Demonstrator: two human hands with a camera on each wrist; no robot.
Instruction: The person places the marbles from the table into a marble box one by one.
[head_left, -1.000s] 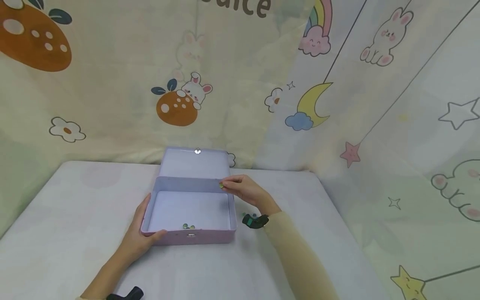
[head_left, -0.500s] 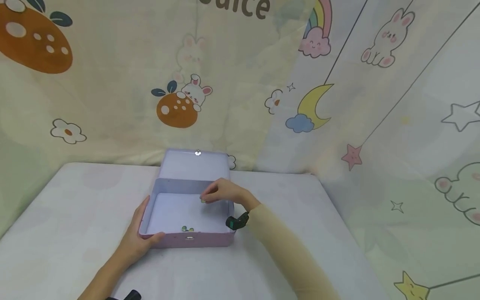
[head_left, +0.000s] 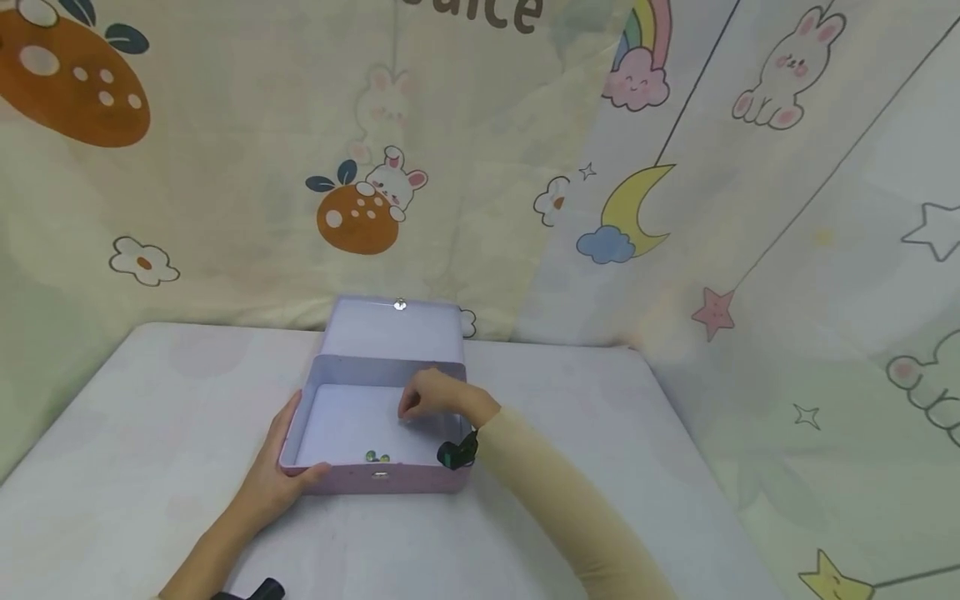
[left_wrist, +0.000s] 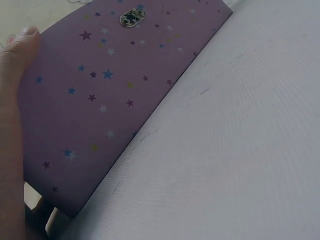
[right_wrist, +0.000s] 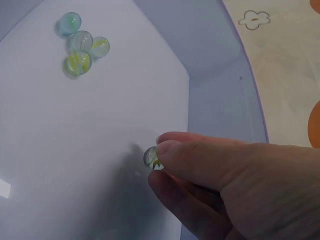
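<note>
A lilac tin box (head_left: 345,480) sits on the table with its lid (head_left: 393,329) tipped back. At its left front corner my left hand (head_left: 270,471) holds it, thumb on the front wall and fingers along the side; stars cover this wall in the left wrist view. My right hand (head_left: 435,394) is over the inside of the box. Between thumb and fingertips it pinches a clear glass marble (right_wrist: 150,157) with a yellow-green swirl, which the head view hides. Several more marbles (right_wrist: 78,63) lie together on the box floor, near the front wall.
A white cloth covers the table (head_left: 187,400) around the box. Behind hangs a printed curtain (head_left: 480,250), close to the raised lid. A metal clasp (head_left: 381,475) sits on the box's front. The right forearm (head_left: 562,500) crosses the box's right wall.
My right hand, with the marble, has moved left from the box's back right edge to over its inside, and lower. My left hand keeps its hold on the corner.
</note>
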